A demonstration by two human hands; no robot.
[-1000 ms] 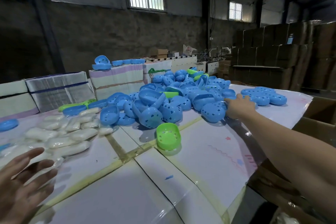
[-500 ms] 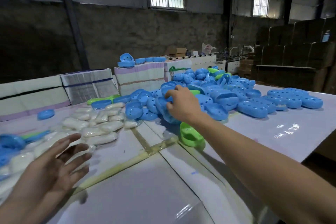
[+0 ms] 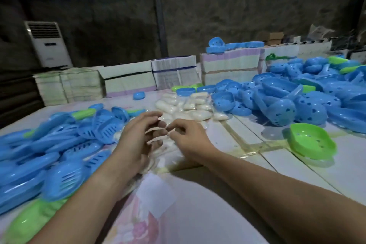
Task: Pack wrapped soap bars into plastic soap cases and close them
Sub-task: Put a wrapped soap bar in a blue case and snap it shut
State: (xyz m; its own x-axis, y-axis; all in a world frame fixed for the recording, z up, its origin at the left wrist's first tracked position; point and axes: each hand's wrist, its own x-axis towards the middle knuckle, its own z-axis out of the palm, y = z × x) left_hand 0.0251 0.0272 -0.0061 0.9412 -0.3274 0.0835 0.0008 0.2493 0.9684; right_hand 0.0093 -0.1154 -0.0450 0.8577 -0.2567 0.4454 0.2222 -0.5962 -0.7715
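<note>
Soap bars in clear wrap lie in a loose heap on the desk, past the two hands and between the two spreads of cases; half a second ago the heap sat off to the left of the view, and now it is in the middle. At the far left, a pile of blue slotted case parts fills the near desk, far more of it in view than before, with a green case part at its near edge. The left hand, which hung open and spread over the desk a moment ago, has come in to the middle and its fingers are now loosely curled; blur keeps me from telling whether they hold anything. The right hand has left the blue pile it was reaching into and now meets the left, thumb and forefinger pinched together right at the left fingertips, though what they pinch cannot be made out. Just beyond both hands lie the nearest wrapped bars. Further right, the green tray sits alone on the desk, apart from the hands. Behind it the heap of blue cases with round holes spreads to the right edge.
</note>
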